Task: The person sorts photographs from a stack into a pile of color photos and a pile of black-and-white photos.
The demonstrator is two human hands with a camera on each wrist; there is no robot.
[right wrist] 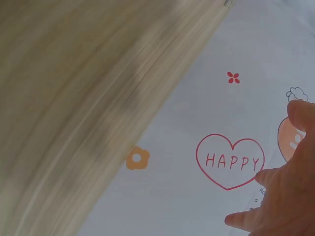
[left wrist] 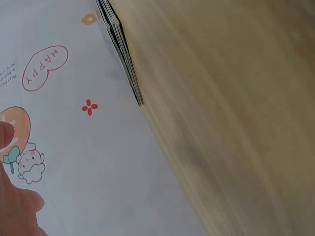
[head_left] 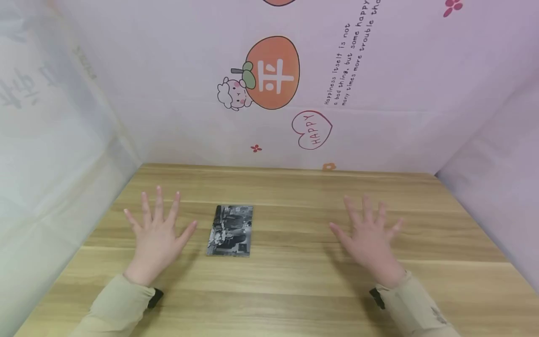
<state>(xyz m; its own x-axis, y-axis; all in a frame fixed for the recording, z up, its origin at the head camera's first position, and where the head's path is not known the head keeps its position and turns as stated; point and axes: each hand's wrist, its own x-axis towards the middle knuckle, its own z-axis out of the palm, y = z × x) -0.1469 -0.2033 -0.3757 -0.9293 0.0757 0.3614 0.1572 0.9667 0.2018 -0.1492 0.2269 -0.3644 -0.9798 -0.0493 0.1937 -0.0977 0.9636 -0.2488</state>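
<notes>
A rectangular stack of thin sheets (head_left: 230, 230) lies on the wooden table, a black-and-white picture on its top face. Its layered edge (left wrist: 123, 51) shows side-on in the left wrist view, the layers slightly out of line. To the left of the stack, my left hand (head_left: 156, 243) is held over the table with its fingers spread and nothing in it. Farther off on the other side, my right hand (head_left: 372, 241) also has spread fingers and holds nothing. Part of that hand (right wrist: 288, 191) shows at the right edge of the right wrist view.
The wooden table (head_left: 286, 290) reaches back to a pale printed cloth (head_left: 189, 117) with a heart, fruit and lettering on it. White sheeting (head_left: 50, 154) hangs along the left side, and more pale sheeting (head_left: 497, 178) along the right. Both wrists wear dark devices under beige sleeves.
</notes>
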